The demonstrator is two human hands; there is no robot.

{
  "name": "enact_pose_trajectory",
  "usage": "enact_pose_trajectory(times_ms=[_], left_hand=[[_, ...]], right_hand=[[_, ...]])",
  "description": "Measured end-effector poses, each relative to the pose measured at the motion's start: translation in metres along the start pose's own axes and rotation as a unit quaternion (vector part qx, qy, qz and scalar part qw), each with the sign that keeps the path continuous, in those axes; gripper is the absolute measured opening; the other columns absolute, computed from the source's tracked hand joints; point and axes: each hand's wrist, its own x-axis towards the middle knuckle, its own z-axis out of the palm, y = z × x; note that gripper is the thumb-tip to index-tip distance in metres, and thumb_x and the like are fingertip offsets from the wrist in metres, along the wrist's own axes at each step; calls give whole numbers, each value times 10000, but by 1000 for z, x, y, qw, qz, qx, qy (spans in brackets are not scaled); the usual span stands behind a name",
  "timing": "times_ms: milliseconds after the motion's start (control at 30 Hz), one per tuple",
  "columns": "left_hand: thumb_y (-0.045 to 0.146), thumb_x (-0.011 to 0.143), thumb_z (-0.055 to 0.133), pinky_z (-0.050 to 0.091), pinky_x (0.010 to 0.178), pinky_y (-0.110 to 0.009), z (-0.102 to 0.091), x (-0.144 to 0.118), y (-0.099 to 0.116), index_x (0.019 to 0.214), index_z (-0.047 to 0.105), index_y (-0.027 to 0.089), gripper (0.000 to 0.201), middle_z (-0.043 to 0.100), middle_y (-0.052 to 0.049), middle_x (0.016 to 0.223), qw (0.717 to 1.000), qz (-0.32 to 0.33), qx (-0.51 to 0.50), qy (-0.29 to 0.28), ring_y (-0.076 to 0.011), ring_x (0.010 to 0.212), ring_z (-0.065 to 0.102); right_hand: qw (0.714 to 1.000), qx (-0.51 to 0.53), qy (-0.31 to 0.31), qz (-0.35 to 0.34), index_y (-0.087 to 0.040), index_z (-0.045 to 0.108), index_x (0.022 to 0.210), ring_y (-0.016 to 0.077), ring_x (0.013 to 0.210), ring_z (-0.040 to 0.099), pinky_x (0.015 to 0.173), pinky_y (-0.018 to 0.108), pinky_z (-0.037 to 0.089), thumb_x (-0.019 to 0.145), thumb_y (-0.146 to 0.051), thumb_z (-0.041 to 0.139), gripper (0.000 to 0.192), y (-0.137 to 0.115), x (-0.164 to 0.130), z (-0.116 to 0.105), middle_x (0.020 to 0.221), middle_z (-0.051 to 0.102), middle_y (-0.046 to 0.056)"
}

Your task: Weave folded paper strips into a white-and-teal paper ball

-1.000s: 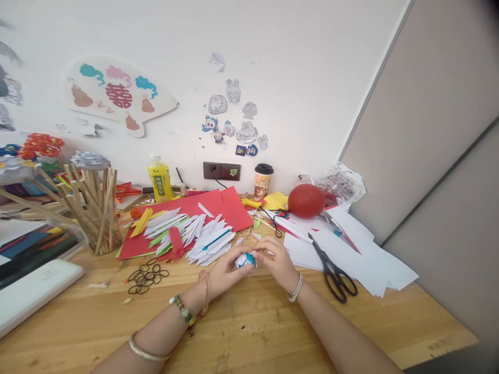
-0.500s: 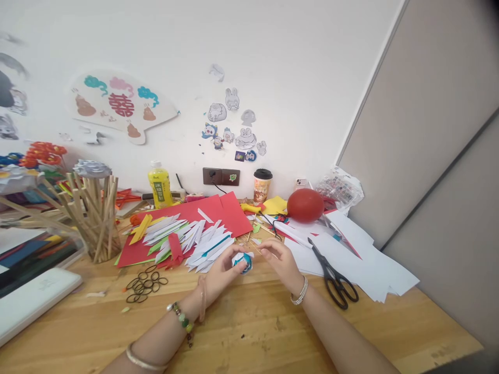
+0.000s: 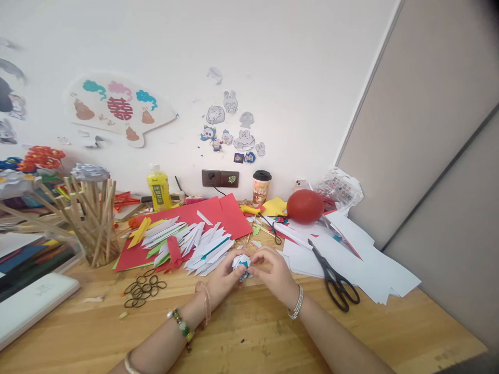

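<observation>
A small white and blue folded paper piece (image 3: 241, 263) is pinched between both hands, just above the wooden surface (image 3: 249, 332); the left hand (image 3: 224, 278) is closed on its near left side, the right hand (image 3: 273, 270) is curled over its right, fingertips pressed to the paper; the two hands are touching across it. Just beyond, a fan of white folded strips (image 3: 202, 244) is spread on a red sheet (image 3: 218, 210), its nearest tips just beside the left hand. To the right, black scissors (image 3: 333, 278) are laid on loose white sheets (image 3: 370, 265), near the right wrist but apart from it; those sheets are run out to the surface's right edge. To the left, black rubber bands (image 3: 142, 285) are scattered, well apart; a jar of wooden sticks (image 3: 95, 223) is stood further left. Bare wood is left open on the near side, around the forearms.
</observation>
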Motion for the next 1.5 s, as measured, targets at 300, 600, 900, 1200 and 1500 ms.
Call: enact_pose_trajectory(times_ms=[300, 600, 900, 1200, 1500], left_hand=[[478, 786, 460, 441, 640, -261, 0, -2, 0, 1010, 447, 193, 363, 493, 6, 813, 999, 25, 37, -4, -130, 680, 487], [433, 742, 557, 437, 622, -249, -2, -3, 5, 929, 482, 187, 318, 510, -2, 849, 999, 35, 0, -22, -125, 676, 501], [439, 793, 481, 424, 634, -246, -1, -5, 4, 927, 450, 190, 284, 487, 22, 752, 998, 31, 18, -57, -117, 644, 497], [453, 808, 425, 403, 707, -257, -1, -5, 8, 911, 477, 192, 286, 499, 1, 803, 990, 65, 125, -20, -148, 735, 479], [497, 791, 435, 419, 722, -276, 3, -6, 7, 950, 450, 198, 339, 490, -16, 874, 992, 63, 110, -14, -165, 798, 482]], right_hand=[[1000, 0, -3, 18, -197, 545, 729, 146, 727, 498, 693, 270, 400, 755, -197, 579, 43, -2, -1, 3, 736, 555, -3], [997, 61, -20, 39, -196, 561, 725, 141, 731, 521, 697, 267, 423, 780, -255, 555, 81, -7, -1, 2, 741, 556, 2], [996, 73, -14, 43, -193, 564, 744, 141, 701, 533, 660, 273, 448, 782, -277, 562, 92, -5, -1, 1, 740, 565, 5], [970, -192, 72, -128, -205, 581, 805, 161, 720, 502, 645, 295, 413, 853, -206, 463, 127, -5, -7, 5, 748, 580, 31], [970, -187, 63, -141, -211, 589, 823, 175, 773, 497, 686, 317, 414, 833, -180, 481, 112, -4, -8, 4, 805, 589, 38]])
